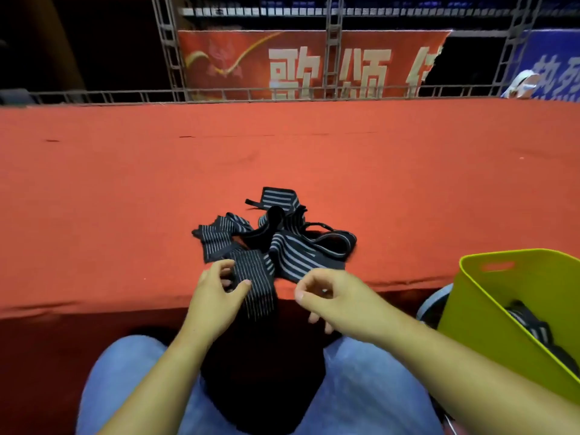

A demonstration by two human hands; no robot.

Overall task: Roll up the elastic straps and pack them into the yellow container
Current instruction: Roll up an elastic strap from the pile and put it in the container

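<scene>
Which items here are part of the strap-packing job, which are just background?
Job:
- loose elastic straps
- yellow container
- straps already inside it
- left hand
- right hand

Background:
- red banner
- blue banner
- metal truss
- red carpeted platform

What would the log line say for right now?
stage: picking up strap | left hand: fingers on strap end at table edge | right hand: empty, curled | yellow container: holds straps

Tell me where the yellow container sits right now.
In the head view the yellow container stands at the lower right, beside the right hand, off the near edge of the red table, with striped straps already inside.
</scene>
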